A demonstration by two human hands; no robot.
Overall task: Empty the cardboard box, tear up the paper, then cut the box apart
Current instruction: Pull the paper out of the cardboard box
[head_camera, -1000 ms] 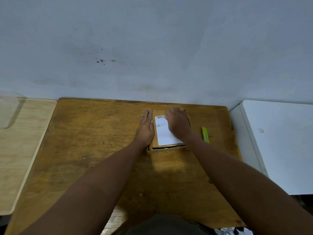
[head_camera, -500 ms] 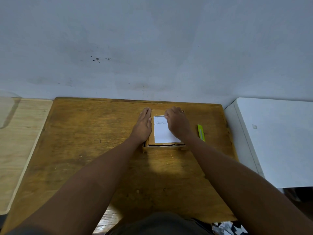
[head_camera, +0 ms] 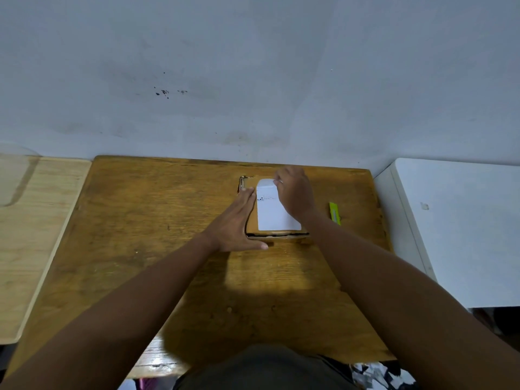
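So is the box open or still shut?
Shut. The box lies flat on the table with its top closed and the white label on it; the right hand is lifting the label's far edge.

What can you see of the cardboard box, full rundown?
The cardboard box is a small, flat, brown rectangle lying closed on the wooden table, near its far edge. A white label with small dark print covers most of its top. The near side shows a dark, ragged seam. The left hand lies flat against its left side, thumb along the near edge. The right hand is at the label's far end, which curls upward. A yellow-green cutter lies apart to the right.
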